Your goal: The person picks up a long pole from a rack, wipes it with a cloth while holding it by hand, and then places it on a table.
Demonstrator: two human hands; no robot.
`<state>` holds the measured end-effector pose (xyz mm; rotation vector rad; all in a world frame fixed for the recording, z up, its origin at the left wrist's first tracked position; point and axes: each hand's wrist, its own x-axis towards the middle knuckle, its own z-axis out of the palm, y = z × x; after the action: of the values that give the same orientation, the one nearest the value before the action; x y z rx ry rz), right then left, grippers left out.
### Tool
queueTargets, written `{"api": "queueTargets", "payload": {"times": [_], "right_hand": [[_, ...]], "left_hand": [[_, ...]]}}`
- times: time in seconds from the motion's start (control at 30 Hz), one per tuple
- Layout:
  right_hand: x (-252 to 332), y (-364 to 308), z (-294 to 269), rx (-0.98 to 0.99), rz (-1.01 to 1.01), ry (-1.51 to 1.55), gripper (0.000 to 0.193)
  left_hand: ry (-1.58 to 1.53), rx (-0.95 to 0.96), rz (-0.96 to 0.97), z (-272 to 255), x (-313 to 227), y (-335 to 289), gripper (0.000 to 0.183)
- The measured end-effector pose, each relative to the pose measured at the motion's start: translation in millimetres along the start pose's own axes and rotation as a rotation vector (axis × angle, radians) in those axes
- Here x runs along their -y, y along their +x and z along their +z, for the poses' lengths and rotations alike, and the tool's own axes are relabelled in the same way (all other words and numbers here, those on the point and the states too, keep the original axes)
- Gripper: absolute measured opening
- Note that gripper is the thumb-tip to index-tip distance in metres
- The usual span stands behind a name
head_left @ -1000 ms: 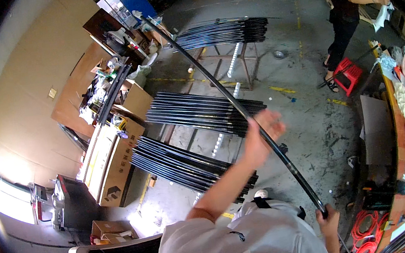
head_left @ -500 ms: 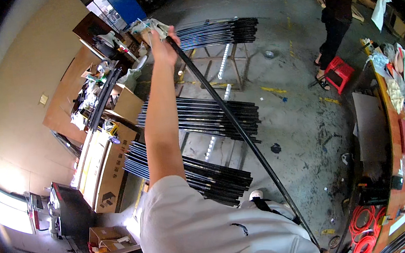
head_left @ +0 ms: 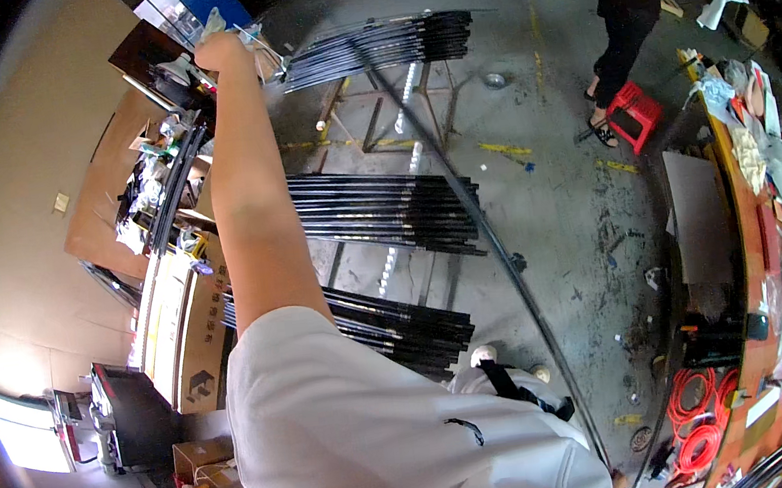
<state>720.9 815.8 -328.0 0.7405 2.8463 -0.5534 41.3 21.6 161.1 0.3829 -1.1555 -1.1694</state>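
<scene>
In the head view, the left arm in a white shirt (head_left: 382,418) is reaching toward the upper left. The left hand (head_left: 223,53) is curling its fingers closed around a pale cloth (head_left: 213,21), which is sticking up above the fist. A long black pole (head_left: 535,309) is slanting across the middle, its far end lying over the far stack of poles (head_left: 388,47) in the picture and apart from the left hand. Its near end is running down beside the shirt toward the right hand (head_left: 619,485), which is barely showing at the lower edge; how far its fingers are opening, and whether they are holding the pole, I cannot tell.

Two more stacks are lying nearer, the middle stack (head_left: 387,208) and the near stack (head_left: 405,324). A cardboard box (head_left: 193,353) is standing to their left. On the right, another person (head_left: 630,14) is holding a white cloth (head_left: 719,9) and standing near a red stool (head_left: 643,104). A cluttered bench (head_left: 723,143) is running down that side, and red hoses (head_left: 699,447) are lying in coils.
</scene>
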Motion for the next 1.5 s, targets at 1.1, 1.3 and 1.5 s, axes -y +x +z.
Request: {"api": "queueTargets", "payload": {"times": [1.1,1.3,1.5], "right_hand": [[289.3,117.5,-66.4,0.434,-0.270,0.522,0.026],[342.0,126.6,-79.3,0.346,-0.393,0.636,0.026],[313.2,122.2,-78.4,0.536,-0.418,0.495,0.026]], "left_hand": [[-0.089,1.264,-1.096,-200.8,-66.2,-424.8,0.017],[-0.143,1.235,-1.053,-175.4,-82.3,-413.0,0.019],[-0.191,1.151,-0.924,-164.6,-74.5,-353.6,0.017]]}}
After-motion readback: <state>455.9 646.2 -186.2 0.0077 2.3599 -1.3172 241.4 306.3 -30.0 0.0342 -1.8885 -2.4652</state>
